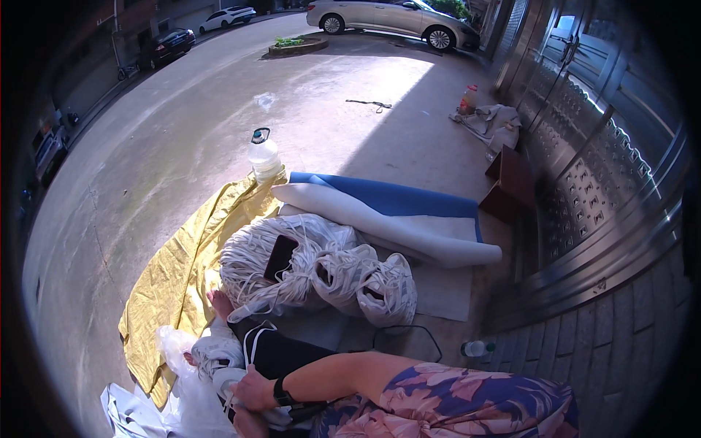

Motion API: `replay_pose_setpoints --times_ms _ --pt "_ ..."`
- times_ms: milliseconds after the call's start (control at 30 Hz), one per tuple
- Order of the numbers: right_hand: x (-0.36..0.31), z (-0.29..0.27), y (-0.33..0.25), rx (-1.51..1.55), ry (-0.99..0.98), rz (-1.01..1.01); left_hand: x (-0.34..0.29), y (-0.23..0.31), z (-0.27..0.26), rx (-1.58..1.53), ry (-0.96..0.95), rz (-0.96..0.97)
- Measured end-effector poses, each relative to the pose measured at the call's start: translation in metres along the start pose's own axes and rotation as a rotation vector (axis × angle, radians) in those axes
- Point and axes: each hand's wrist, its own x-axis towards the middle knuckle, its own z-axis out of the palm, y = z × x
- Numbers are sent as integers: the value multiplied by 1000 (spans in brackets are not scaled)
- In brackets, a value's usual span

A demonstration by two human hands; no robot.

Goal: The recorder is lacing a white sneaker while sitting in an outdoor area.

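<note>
My right hand (254, 388), with a dark watch (282, 393) on its wrist, is closed on white cord (250, 349); a loop of it rises over my dark-clothed leg (292, 352). Just below it is my left hand (250, 423), low in the picture, its fingers mostly hidden. A white bundle of cord (217, 352) lies by my foot, beyond the hands. Larger heaps of looped white cord (244, 252) sit farther out, with a dark phone (281, 258) lying on top. Two more cord bundles (391, 292) stand to their right.
Yellow sheeting (182, 274) spreads at left, beside clear plastic (171, 343). A big clear jug (263, 155) stands at its far end. Beyond the cord lies a rolled white-and-blue sheet (394, 219). To the right are a small bottle (478, 349), a brown box (509, 184) and a metal door (577, 160).
</note>
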Motion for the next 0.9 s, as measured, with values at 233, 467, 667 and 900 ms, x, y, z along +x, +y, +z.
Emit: replay_pose_setpoints --times_ms 233,467,667,900 --pt "19 42 15 68 153 -96 4 -2 -3 -11 9 53" --pt "8 22 6 5 68 31 4 -10 -1 -21 -10 117" --pt "8 26 2 49 111 40 7 -21 -3 -17 -32 170" --pt "14 40 20 -31 157 -104 14 -18 -16 -27 -196 299"
